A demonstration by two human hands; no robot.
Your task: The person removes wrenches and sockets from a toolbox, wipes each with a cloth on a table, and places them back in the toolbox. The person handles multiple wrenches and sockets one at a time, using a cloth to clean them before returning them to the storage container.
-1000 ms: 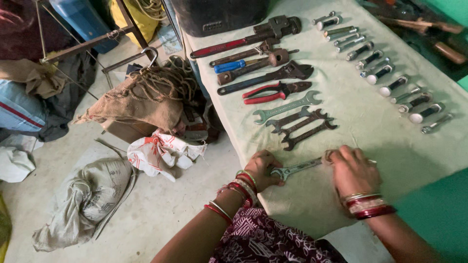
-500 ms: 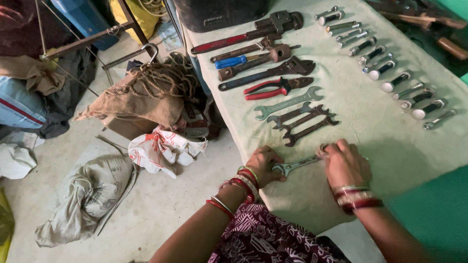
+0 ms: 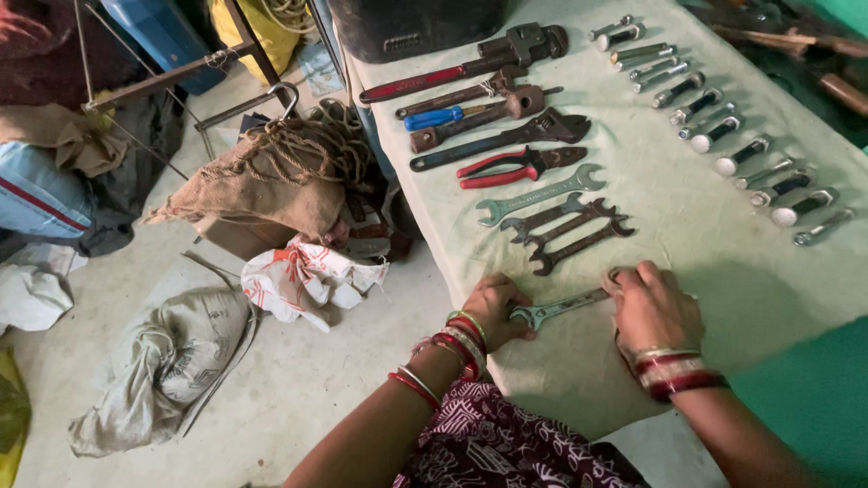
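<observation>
Both my hands are on one open-ended spanner (image 3: 562,306) lying flat near the front edge of the tabletop (image 3: 723,271). Left hand (image 3: 493,307) is curled around its near jaw end, fingers closed on it. Right hand (image 3: 653,307) covers the other end, fingers bent down over it; I cannot tell whether they grip it or just press on it. Red and gold bangles (image 3: 674,372) on both wrists.

Just beyond the spanner: three dark spanners (image 3: 571,233) side by side, nearly touching, angled the same way. Past those, a lighter grey spanner (image 3: 541,196), then red-handled pliers (image 3: 515,166), then a dark adjustable wrench (image 3: 506,143). Further back a blue-handled tool (image 3: 445,116) and a long red-handled pipe wrench (image 3: 461,65), near a black case (image 3: 416,23) at the far edge.

To the right of those, a row of sockets and small cylindrical bits (image 3: 723,126) runs diagonally from near right to far.

Off the tabletop to the left, on the floor: a grey sack (image 3: 172,361), a white and red bag (image 3: 303,280), a burlap bundle with rope (image 3: 280,172) on top.
</observation>
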